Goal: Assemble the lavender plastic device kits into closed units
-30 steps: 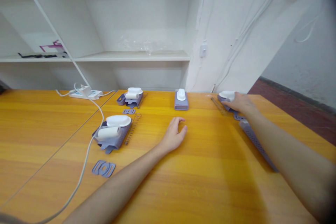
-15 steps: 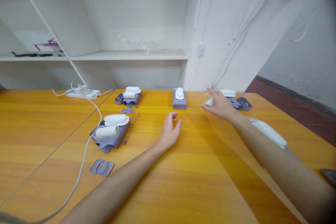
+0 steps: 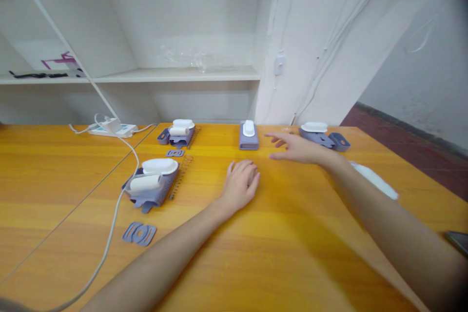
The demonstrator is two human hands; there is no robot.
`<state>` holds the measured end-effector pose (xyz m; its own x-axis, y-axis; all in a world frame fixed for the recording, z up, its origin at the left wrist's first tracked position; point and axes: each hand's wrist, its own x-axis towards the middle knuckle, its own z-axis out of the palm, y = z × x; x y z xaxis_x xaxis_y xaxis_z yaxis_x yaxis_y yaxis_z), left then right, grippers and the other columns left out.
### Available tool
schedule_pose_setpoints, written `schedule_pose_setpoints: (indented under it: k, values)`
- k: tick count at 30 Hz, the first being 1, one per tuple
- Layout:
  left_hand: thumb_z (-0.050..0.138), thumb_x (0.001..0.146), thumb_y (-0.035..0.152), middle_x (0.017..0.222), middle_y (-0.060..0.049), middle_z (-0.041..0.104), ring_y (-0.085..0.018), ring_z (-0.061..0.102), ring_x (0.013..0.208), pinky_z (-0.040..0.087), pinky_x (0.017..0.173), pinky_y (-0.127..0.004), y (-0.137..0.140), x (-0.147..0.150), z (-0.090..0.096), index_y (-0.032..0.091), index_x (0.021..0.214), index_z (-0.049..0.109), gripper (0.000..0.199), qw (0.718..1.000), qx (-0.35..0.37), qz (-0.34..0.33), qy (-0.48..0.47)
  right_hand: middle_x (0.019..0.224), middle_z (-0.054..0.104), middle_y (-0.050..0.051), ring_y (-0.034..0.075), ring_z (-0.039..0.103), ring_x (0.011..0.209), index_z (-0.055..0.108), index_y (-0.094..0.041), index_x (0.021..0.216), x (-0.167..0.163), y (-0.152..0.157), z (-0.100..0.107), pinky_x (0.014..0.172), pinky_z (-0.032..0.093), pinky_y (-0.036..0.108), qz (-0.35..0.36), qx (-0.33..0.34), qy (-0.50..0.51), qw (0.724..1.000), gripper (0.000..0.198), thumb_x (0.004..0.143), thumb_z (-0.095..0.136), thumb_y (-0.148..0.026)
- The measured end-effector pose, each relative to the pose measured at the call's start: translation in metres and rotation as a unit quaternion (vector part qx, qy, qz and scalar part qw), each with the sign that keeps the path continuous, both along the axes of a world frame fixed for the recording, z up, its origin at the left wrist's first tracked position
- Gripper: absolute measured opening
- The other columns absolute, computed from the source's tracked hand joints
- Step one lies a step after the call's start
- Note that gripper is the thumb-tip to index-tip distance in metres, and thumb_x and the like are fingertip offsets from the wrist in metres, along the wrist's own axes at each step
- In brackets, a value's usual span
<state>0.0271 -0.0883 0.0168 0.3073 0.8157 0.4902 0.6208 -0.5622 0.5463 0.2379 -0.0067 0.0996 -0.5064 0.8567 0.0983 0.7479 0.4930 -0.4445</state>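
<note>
Hands – left hand [image 3: 241,183] flat on table [image 3: 292,253] | right hand [image 3: 296,148] spread, empty – near purple holder [image 3: 248,136]

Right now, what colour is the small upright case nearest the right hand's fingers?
Lavender-purple plastic case with a white insert on top, seen in the head view.

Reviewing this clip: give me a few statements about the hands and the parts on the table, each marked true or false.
1. The left hand lies palm down on the table. True.
2. The right hand grips a white roller. False: its fingers are spread and hold nothing.
3. A purple block with a white top stands just beyond both hands. True.
4. The white cable runs across the right forearm. False: it lies far left, beside the near purple tray.
</note>
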Motion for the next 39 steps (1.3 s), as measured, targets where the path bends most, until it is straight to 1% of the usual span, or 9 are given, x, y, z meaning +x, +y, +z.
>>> schedule_pose_setpoints:
  k: [3,7,11,14,21,27,33,36,39]
  values:
    - [0.049,0.086,0.035,0.117,-0.007,0.06,-0.022,0.046,0.119,0.013,0.11,-0.049,-0.003,0.001,0.0,0.024,0.105,0.057,0.023,1.0,0.014,0.021,0.006,0.112,0.061,0.011,0.026,0.058,0.101,0.05,-0.018,0.128,0.035,0.036,0.007,0.09,0.046,0.039,-0.153,0.084,-0.058,0.983,0.054,0.08,0.053,-0.042]
    - [0.056,0.081,0.044,0.119,-0.008,0.058,-0.024,0.047,0.117,0.006,0.11,-0.053,-0.006,0.001,0.002,0.024,0.108,0.055,0.034,0.999,0.025,0.026,0.02,0.124,0.05,0.018,0.035,0.048,0.114,0.049,-0.019,0.129,0.072,0.069,-0.005,0.092,0.041,0.047,-0.31,0.146,-0.16,0.926,0.055,0.08,0.05,-0.043]
    - [0.051,0.083,0.03,0.122,-0.009,0.056,-0.026,0.042,0.123,0.003,0.11,-0.055,-0.007,0.001,0.001,0.023,0.113,0.05,0.031,0.996,0.031,0.057,0.06,0.133,0.04,0.017,0.038,0.037,0.122,0.042,-0.023,0.133,0.092,0.082,-0.023,0.092,0.036,0.053,-0.338,0.149,-0.232,0.9,0.059,0.079,0.047,-0.046]
    - [0.045,0.082,0.017,0.123,-0.01,0.054,-0.025,0.04,0.124,0.007,0.11,-0.056,-0.007,0.001,0.002,0.021,0.117,0.046,0.035,0.99,0.019,0.112,0.089,0.123,0.047,0.018,0.037,0.044,0.112,0.041,-0.021,0.132,0.099,0.086,-0.034,0.086,0.038,0.052,-0.371,0.126,-0.253,0.885,0.058,0.079,0.046,-0.043]
    - [0.042,0.08,0.013,0.129,-0.009,0.049,-0.024,0.036,0.126,0.012,0.112,-0.053,-0.01,0.001,0.008,0.019,0.124,0.041,0.044,0.971,0.013,0.165,0.174,0.117,0.05,0.023,0.039,0.042,0.109,0.06,-0.013,0.102,0.104,0.08,-0.041,0.084,0.032,0.052,-0.402,0.192,-0.293,0.846,0.038,0.078,0.05,-0.04]
    - [0.04,0.08,0.013,0.13,-0.009,0.049,-0.024,0.036,0.127,0.015,0.111,-0.051,-0.009,0.002,0.005,0.017,0.124,0.042,0.044,0.965,0.023,0.18,0.189,0.09,0.064,0.019,0.03,0.059,0.086,0.057,-0.009,0.101,0.104,0.068,-0.03,0.072,0.039,0.037,-0.384,0.159,-0.293,0.861,0.042,0.083,0.046,-0.044]
    - [0.042,0.079,0.014,0.13,-0.012,0.049,-0.026,0.037,0.126,0.016,0.11,-0.053,-0.001,-0.004,0.006,0.015,0.124,0.044,0.045,0.949,0.034,0.212,0.229,0.089,0.066,0.016,0.028,0.061,0.082,0.056,-0.013,0.107,0.066,0.044,-0.015,0.063,0.039,0.032,-0.379,0.193,-0.235,0.874,0.043,0.084,0.044,-0.048]
    - [0.043,0.079,0.015,0.127,-0.016,0.05,-0.029,0.04,0.124,0.012,0.109,-0.058,0.006,-0.012,0.007,0.012,0.123,0.046,0.044,0.934,0.051,0.239,0.26,0.1,0.064,0.011,0.025,0.061,0.087,0.057,-0.018,0.102,0.029,0.013,-0.017,0.065,0.039,0.03,-0.308,0.253,-0.178,0.9,0.029,0.085,0.046,-0.039]
    - [0.044,0.079,0.017,0.127,-0.018,0.05,-0.031,0.04,0.124,0.01,0.107,-0.061,0.008,-0.016,0.008,0.011,0.122,0.048,0.044,0.928,0.072,0.25,0.266,0.093,0.064,0.006,0.021,0.061,0.081,0.058,-0.021,0.095,-0.008,-0.022,-0.03,0.063,0.038,0.028,-0.198,0.223,-0.156,0.942,0.019,0.085,0.047,-0.033]
